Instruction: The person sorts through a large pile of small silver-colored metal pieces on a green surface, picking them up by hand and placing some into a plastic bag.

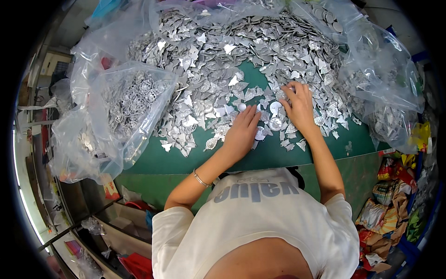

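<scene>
A broad heap of small flat silver-grey metal pieces (204,93) in mixed shapes covers much of the green tabletop (186,165). My left hand (241,133) lies with its fingers stretched out over the near middle of the heap, its fingertips on the pieces. To the right and a little farther off, my right hand (299,107) rests on the heap, thumb and fingers apart. Some pieces under its fingertips are hidden, but no piece shows gripped. Between the hands lie round pieces, among them a silver disc (275,123).
At the left, a clear plastic bag (158,116) holds ring-like openwork metal pieces (134,104). More clear bags (381,60) with metal pieces line the right and far edges. Brown drawers or boxes (121,237) stand below left; colourful packets (385,214) are piled below right.
</scene>
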### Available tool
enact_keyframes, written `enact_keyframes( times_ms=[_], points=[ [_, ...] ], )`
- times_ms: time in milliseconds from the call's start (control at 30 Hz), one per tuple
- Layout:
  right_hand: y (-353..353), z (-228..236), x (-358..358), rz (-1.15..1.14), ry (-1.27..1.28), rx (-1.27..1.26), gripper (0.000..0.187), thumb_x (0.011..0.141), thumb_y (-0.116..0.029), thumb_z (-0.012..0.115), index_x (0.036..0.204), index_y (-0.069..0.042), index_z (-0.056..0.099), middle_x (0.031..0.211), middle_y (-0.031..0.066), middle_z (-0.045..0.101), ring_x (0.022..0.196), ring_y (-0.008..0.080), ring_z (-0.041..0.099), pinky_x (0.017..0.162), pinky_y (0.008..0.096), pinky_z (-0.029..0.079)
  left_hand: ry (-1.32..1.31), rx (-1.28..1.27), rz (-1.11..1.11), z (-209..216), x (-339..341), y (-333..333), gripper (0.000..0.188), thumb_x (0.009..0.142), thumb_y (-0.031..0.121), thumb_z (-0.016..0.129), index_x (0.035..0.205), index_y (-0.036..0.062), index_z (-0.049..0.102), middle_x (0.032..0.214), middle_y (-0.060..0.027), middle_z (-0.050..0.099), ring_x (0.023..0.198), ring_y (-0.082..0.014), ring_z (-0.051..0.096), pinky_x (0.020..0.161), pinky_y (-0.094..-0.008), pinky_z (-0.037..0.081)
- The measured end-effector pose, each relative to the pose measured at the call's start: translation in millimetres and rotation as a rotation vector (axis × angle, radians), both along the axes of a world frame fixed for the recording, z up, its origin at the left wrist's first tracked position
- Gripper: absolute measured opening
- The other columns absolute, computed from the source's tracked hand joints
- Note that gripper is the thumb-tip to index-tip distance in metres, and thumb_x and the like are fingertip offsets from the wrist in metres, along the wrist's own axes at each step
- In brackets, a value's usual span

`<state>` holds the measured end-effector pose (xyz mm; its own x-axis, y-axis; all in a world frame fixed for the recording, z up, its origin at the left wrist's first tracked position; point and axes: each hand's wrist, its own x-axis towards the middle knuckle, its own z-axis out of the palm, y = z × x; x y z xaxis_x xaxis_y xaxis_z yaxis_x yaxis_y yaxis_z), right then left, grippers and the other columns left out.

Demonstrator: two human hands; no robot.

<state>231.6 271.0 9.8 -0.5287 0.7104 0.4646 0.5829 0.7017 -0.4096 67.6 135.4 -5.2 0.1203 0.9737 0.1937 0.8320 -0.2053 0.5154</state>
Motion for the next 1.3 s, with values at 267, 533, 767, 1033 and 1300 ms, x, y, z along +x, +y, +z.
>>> enact_keyframes(
  times_ms=[267, 533, 767, 1033, 1300],
  points=[
    [4.4, 2.1, 32.3, -0.161, 0.178, -0.023, 0.011, 0.074, -0.002, 0.062, 0.085, 0.001, 0.060, 0.079, 0.0137, 0.061, 0.074, 0.0321, 0.055, 0.068, 0.0370, 0.044, -0.067, 0.105, 0.141, 13.5, -13.0, 2.7, 0.034, 0.075, -0.001, 0.058, 0.109, 0.0003, 0.054, 0.123, -0.0189, 0.046, 0.119, -0.0375, 0.040, 0.100, -0.0486, 0.030],
    [-8.4, 20.3, 52.3, -0.093, 1.064, -1.250, 0.021, 0.091, -0.010, 0.048, 0.108, 0.002, 0.049, 0.079, 0.0039, 0.054, 0.067, 0.0144, 0.051, 0.060, 0.0265, 0.043, -0.017, 0.125, -0.066, 18.1, 1.7, 41.7, 0.038, 0.072, 0.007, 0.065, 0.109, 0.0057, 0.056, 0.112, -0.0103, 0.051, 0.102, -0.0286, 0.047, 0.082, -0.0414, 0.039],
    [-3.5, 16.1, 64.9, 0.005, 1.137, -1.426, 0.022, 0.089, -0.009, 0.054, 0.107, 0.002, 0.052, 0.070, -0.0035, 0.041, 0.057, 0.0085, 0.038, 0.050, 0.0216, 0.031, 0.189, -0.061, -0.406, 11.9, -4.3, 85.1, 0.041, 0.071, 0.008, 0.066, 0.110, 0.0097, 0.056, 0.110, -0.0057, 0.049, 0.101, -0.0247, 0.046, 0.081, -0.0401, 0.038],
    [13.1, -2.2, 42.3, -0.273, 0.041, -0.151, 0.031, 0.079, -0.015, 0.065, 0.108, -0.005, 0.060, 0.085, 0.0087, 0.053, 0.071, 0.0240, 0.055, 0.062, 0.0306, 0.044, 0.123, -0.003, -0.576, 21.3, -12.5, 100.6, 0.031, 0.070, 0.007, 0.064, 0.100, 0.0045, 0.058, 0.106, -0.0063, 0.051, 0.100, -0.0235, 0.046, 0.081, -0.0355, 0.040],
    [-10.0, 5.3, 41.9, -0.247, -0.022, -0.262, 0.024, 0.081, -0.012, 0.060, 0.104, -0.007, 0.061, 0.111, 0.0069, 0.054, 0.067, 0.0284, 0.061, 0.061, 0.0363, 0.047, 0.123, 0.217, -0.636, 8.0, -16.7, 99.9, 0.018, 0.076, 0.011, 0.061, 0.091, 0.0019, 0.059, 0.096, -0.0062, 0.056, 0.093, -0.0225, 0.051, 0.079, -0.0343, 0.040]
  ],
)
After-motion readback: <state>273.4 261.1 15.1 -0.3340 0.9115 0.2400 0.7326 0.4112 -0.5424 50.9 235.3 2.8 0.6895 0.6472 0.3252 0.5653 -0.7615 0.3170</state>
